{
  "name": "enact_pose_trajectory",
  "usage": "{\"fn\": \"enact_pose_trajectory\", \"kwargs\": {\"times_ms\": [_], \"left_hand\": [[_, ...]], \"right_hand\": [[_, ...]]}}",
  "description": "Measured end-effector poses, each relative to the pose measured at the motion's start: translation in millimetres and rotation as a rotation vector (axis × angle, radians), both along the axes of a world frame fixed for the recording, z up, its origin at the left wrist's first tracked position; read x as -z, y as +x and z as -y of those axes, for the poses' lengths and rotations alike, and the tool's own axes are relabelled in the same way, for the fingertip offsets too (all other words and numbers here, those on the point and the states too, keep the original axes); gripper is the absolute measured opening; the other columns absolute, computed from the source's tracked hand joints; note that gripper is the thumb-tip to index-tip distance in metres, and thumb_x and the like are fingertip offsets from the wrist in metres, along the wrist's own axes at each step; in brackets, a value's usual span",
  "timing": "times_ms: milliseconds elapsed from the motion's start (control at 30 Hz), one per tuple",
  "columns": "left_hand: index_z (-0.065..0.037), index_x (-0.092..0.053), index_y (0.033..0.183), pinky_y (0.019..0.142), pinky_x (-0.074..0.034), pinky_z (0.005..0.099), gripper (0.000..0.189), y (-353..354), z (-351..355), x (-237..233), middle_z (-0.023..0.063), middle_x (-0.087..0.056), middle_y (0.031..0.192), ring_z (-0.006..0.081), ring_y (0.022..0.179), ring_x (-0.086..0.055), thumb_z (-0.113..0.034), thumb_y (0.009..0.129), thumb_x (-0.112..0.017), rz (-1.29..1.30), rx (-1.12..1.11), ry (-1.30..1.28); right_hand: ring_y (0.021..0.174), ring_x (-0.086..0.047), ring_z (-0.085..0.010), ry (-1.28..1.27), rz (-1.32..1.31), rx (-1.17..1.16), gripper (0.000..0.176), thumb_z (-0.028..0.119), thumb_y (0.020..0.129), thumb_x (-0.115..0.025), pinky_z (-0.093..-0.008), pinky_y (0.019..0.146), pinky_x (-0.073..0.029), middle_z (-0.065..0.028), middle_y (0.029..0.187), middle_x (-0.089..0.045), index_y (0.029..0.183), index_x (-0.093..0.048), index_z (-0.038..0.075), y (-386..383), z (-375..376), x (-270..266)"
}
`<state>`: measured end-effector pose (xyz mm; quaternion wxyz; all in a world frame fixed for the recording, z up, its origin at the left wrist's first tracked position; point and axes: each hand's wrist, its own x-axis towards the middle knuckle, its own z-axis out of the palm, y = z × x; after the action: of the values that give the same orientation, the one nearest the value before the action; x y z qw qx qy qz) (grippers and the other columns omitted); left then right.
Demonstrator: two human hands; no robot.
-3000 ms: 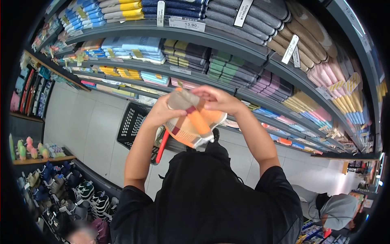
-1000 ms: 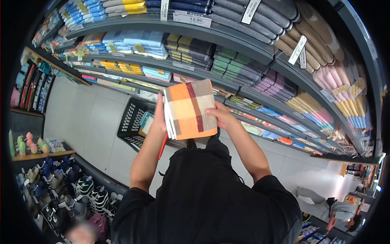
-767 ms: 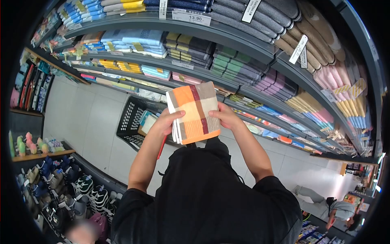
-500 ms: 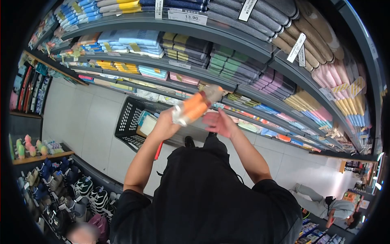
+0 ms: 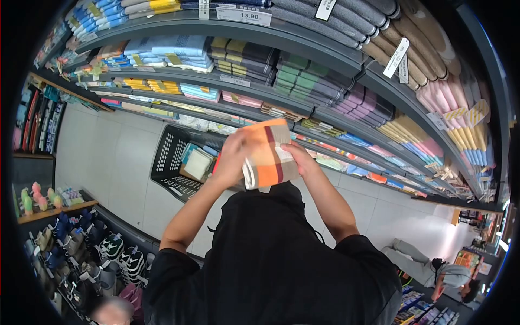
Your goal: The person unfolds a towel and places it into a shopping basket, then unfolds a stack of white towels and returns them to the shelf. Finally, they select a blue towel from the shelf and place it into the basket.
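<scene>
A folded towel [image 5: 269,162] with orange, grey and dark red blocks is held in front of my body. My left hand [image 5: 234,156] grips its left edge, slightly blurred, with the fingers partly over the front. On the other side, my right hand [image 5: 300,158] pinches the right edge near a small pale label. Below and left of the towel, a black perforated shopping basket [image 5: 162,151] is on the floor with several flat items inside, including a white folded one [image 5: 198,164].
Shelves [image 5: 303,40] stacked with folded towels curve across the front, with a price tag [image 5: 245,16] on one edge. Shoes [image 5: 111,246] stand on a rack at lower left. Another person [image 5: 433,271] is at lower right, and part of a head shows at the bottom left.
The towel was tilted and blurred in my left hand, with my right hand open beside it. Now it faces me broad side on, and my right hand has closed on its right edge.
</scene>
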<state>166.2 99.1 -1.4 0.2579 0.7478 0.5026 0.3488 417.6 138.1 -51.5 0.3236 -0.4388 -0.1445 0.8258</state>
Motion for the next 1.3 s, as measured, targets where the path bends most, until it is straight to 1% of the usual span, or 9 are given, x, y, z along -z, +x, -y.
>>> {"fn": "enact_pose_trajectory", "kwargs": {"times_ms": [67,133,233,500,600,767,900,1033,1300], "left_hand": [[0.001,-0.048,0.135,0.106,-0.042,0.0416,0.057,-2,0,20,0.0199,-0.053,0.134,0.0323,0.127,-0.049,-0.023,0.088,-0.069,0.166,-0.302,-0.157],[0.0,-0.047,0.137,0.103,-0.045,0.0413,0.056,-9,-11,32,0.0165,-0.057,0.132,0.0298,0.121,-0.056,-0.02,0.089,-0.069,1.61,-0.187,-1.197],[-0.002,-0.046,0.139,0.102,-0.047,0.042,0.056,1,-17,41,0.0126,-0.059,0.129,0.029,0.117,-0.059,-0.013,0.089,-0.069,1.577,-0.186,-1.453],[0.002,-0.05,0.134,0.097,-0.049,0.0352,0.057,11,-50,65,0.0122,-0.062,0.125,0.0214,0.113,-0.061,-0.008,0.082,-0.071,1.004,0.149,-1.134],[0.002,-0.054,0.131,0.098,-0.048,0.0342,0.055,9,-61,60,0.0112,-0.063,0.123,0.0199,0.113,-0.061,-0.008,0.08,-0.073,0.831,0.359,-1.209],[0.0,-0.057,0.128,0.095,-0.048,0.0329,0.056,18,-87,65,0.0101,-0.065,0.119,0.017,0.107,-0.061,-0.016,0.078,-0.076,0.384,0.583,-1.155],[-0.001,-0.055,0.132,0.097,-0.048,0.0352,0.056,17,-109,80,0.0112,-0.065,0.121,0.0181,0.111,-0.061,-0.034,0.089,-0.07,0.508,0.539,-1.256],[-0.003,-0.048,0.139,0.101,-0.047,0.0378,0.061,-2,-101,98,0.011,-0.06,0.133,0.0236,0.116,-0.062,-0.05,0.101,-0.044,1.621,0.271,-1.319],[-0.006,-0.051,0.134,0.09,-0.047,0.0261,0.051,68,-111,122,0.0013,-0.062,0.114,0.0105,0.104,-0.058,-0.007,0.087,-0.069,0.974,0.041,-0.978]], "right_hand": [[0.115,-0.061,-0.0268,0.002,-0.08,0.082,0.05,0.004,0.089,-0.06,-0.0416,0.099,-0.051,-0.011,0.128,-0.06,0.137,-0.047,0.008,1,1,8],[0.115,-0.061,-0.0266,0.003,-0.102,0.102,0.048,0.005,0.09,-0.06,-0.041,0.099,-0.051,-0.0107,0.128,-0.06,0.136,-0.048,0.008,1,2,9],[0.116,-0.061,-0.0266,0.022,-0.031,0.042,0.047,0.005,0.09,-0.06,-0.0409,0.099,-0.051,-0.0107,0.128,-0.06,0.136,-0.048,0.007,1,-1,9],[0.126,-0.053,-0.0275,0.135,-0.048,-0.014,0.055,0.018,0.093,-0.064,-0.0426,0.107,-0.044,-0.0139,0.136,-0.054,0.142,-0.043,0.006,38,-16,14],[0.13,-0.049,-0.027,0.202,-0.257,-0.161,0.062,0.023,0.093,-0.064,-0.0424,0.109,-0.041,-0.0145,0.141,-0.05,0.147,-0.038,0.006,55,-35,7],[0.126,-0.051,-0.0206,0.254,0.153,-0.638,0.072,0.024,0.085,-0.075,-0.0353,0.106,-0.042,-0.0114,0.137,-0.054,0.144,-0.041,0.001,43,-50,-1],[0.112,-0.061,-0.0203,0.25,0.147,-0.469,0.058,0.016,0.088,-0.072,-0.0352,0.097,-0.05,-0.0089,0.127,-0.061,0.138,-0.047,0.002,35,-58,11],[0.112,-0.063,-0.024,0.107,0.302,0.018,0.042,0.007,0.093,-0.061,-0.0382,0.095,-0.052,-0.0104,0.125,-0.062,0.134,-0.051,0.006,50,-68,38],[0.108,-0.064,-0.0297,0.151,0.214,0.245,0.029,0.01,0.096,-0.056,-0.0453,0.094,-0.053,-0.013,0.123,-0.063,0.123,-0.055,-0.001,100,-107,97]]}}
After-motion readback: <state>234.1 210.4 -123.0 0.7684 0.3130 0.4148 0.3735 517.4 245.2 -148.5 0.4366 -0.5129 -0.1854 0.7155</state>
